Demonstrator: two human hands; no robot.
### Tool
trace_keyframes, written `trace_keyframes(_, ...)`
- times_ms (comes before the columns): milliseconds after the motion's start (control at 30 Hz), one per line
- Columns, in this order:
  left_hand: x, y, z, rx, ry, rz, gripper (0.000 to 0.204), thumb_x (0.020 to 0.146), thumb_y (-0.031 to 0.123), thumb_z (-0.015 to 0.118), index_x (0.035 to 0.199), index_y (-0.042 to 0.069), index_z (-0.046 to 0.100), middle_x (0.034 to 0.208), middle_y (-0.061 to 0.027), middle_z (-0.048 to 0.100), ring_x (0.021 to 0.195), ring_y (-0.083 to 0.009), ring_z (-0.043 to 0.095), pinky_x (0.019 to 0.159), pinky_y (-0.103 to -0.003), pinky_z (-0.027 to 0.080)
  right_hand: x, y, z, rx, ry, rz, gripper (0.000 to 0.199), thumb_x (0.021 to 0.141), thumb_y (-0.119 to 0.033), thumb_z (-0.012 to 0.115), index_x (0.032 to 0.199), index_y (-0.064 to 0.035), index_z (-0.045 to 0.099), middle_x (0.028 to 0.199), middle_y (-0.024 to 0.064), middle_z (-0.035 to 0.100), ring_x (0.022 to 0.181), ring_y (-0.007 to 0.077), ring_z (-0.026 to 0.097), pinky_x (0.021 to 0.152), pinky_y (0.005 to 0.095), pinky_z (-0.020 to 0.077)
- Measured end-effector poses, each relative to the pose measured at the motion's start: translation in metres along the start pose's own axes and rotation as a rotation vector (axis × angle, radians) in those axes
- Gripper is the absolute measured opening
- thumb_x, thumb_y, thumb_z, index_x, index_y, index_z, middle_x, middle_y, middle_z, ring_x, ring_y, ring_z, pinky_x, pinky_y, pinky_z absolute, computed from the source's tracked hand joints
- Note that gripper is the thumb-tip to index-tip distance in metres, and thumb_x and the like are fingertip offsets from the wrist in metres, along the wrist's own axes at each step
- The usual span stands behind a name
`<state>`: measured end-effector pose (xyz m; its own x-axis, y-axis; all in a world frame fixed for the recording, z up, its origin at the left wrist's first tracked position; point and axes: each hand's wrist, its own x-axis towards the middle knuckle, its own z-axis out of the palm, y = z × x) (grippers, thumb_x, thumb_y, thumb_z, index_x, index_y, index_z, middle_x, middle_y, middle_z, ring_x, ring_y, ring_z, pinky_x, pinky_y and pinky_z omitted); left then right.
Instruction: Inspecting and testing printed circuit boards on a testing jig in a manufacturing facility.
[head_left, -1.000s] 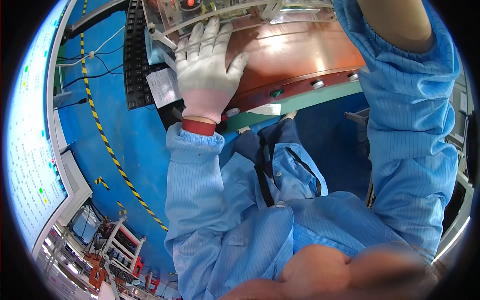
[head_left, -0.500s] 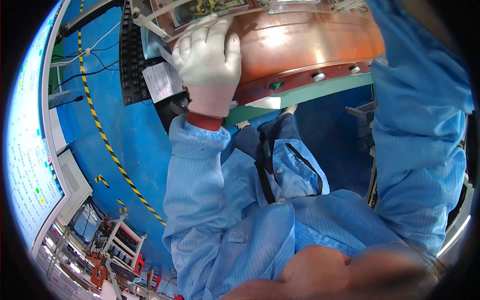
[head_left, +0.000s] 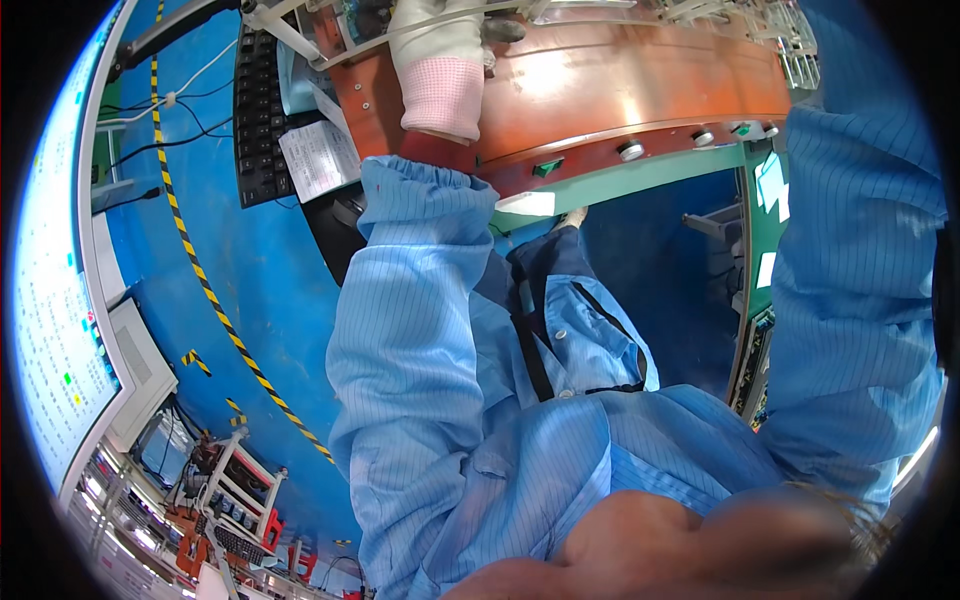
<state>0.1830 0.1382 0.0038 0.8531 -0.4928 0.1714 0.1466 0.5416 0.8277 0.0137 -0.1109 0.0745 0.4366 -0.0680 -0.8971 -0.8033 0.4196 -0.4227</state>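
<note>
My left hand (head_left: 437, 50), in a white glove with a pink cuff, reaches over the far part of a copper-coloured machine fixture (head_left: 600, 85). It lies by the clear bar (head_left: 385, 38) along the fixture's upper part. The upper edge of the picture cuts off its fingers, so their grip is hidden. A dark grey rounded piece (head_left: 503, 30) shows right beside the hand; I cannot make out what it is. My right arm, in a blue striped sleeve (head_left: 850, 220), stretches up along the right side, and its hand lies outside the picture.
Green switches (head_left: 548, 168) and silver knobs (head_left: 631, 151) line the fixture's front. To the left are a black keyboard (head_left: 262, 120), a printed paper slip (head_left: 318, 160) and a bright monitor (head_left: 60, 300). Metal posts (head_left: 797, 60) stand at the far right.
My left hand has moved farther away and slightly right, from resting at the clear bar with its fingers in view to partly outside the picture. My right sleeve has shifted a little to the right.
</note>
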Motion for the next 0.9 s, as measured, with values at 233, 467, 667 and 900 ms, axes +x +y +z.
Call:
trace_keyframes(233, -0.015, 0.031, 0.032, 0.357, 0.162, -0.242, 0.026, 0.096, 0.013, 0.057, 0.121, 0.007, 0.053, 0.081, -0.0057, 0.066, 0.052, -0.0103, 0.059, 0.036, -0.016, 0.033, -0.021, 0.018, 0.012, -0.029, 0.043, -0.055, 0.068, 0.095, -0.058, 0.040, 0.145, -0.0130, 0.040, 0.147, 0.0117, 0.043, 0.134, 0.0336, 0.041, 0.095, 0.0478, 0.0484)
trace_keyframes(467, 0.009, -0.016, -0.018, 0.016, -0.010, -0.003, 0.026, 0.095, 0.013, 0.061, 0.120, 0.007, 0.055, 0.082, -0.0067, 0.066, 0.050, -0.0094, 0.057, 0.036, -0.018, 0.035, -0.028, 0.029, 0.046, -0.086, 0.027, -0.136, 0.065, 0.096, -0.056, 0.041, 0.143, -0.0123, 0.041, 0.143, 0.0115, 0.044, 0.130, 0.0324, 0.042, 0.093, 0.0461, 0.0486)
trace_keyframes(667, 0.018, -0.038, -0.025, -0.663, -0.226, 0.128, 0.030, 0.094, 0.010, 0.062, 0.122, 0.007, 0.054, 0.082, -0.0073, 0.066, 0.050, -0.0089, 0.055, 0.036, -0.019, 0.037, -0.039, 0.041, 0.052, -0.119, 0.074, -0.193, 0.063, 0.096, -0.054, 0.041, 0.142, -0.0117, 0.042, 0.140, 0.0114, 0.045, 0.126, 0.0313, 0.044, 0.091, 0.0447, 0.0488)
trace_keyframes(900, 0.005, -0.003, 0.004, -0.064, 0.033, -0.008, 0.031, 0.094, 0.009, 0.062, 0.123, 0.007, 0.053, 0.085, -0.0065, 0.066, 0.052, -0.0091, 0.055, 0.038, -0.018, 0.039, -0.045, 0.043, 0.065, -0.167, 0.110, -0.265, 0.060, 0.096, -0.052, 0.042, 0.140, -0.0110, 0.043, 0.136, 0.0112, 0.047, 0.122, 0.0300, 0.046, 0.088, 0.0430, 0.0491)
